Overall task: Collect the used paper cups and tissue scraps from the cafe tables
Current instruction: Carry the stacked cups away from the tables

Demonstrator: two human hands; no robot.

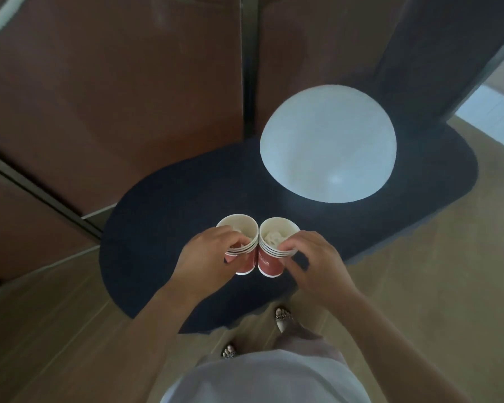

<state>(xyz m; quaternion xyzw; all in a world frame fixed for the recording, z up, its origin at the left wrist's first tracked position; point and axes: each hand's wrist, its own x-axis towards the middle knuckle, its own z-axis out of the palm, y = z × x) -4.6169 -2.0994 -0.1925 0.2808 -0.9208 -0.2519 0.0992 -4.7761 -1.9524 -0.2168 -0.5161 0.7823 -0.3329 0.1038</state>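
Two stacks of red paper cups with white rims stand side by side, touching, near the front of a dark oval table [163, 228]. My left hand [207, 263] grips the left stack [240, 242] at its rims, fingers curled over the edge. The right stack [274, 251] is pinched at its near rim by my right hand [312, 263]. White crumpled tissue scraps [274, 238] lie inside the top cup of the right stack, and some white tissue shows in the left one too.
A white dome-shaped lamp [328, 144] stands on the table's far right half. Brown upholstered seat backs [114, 97] rise behind the table. Light wooden floor [419, 271] surrounds it, with my feet just below the table's near edge.
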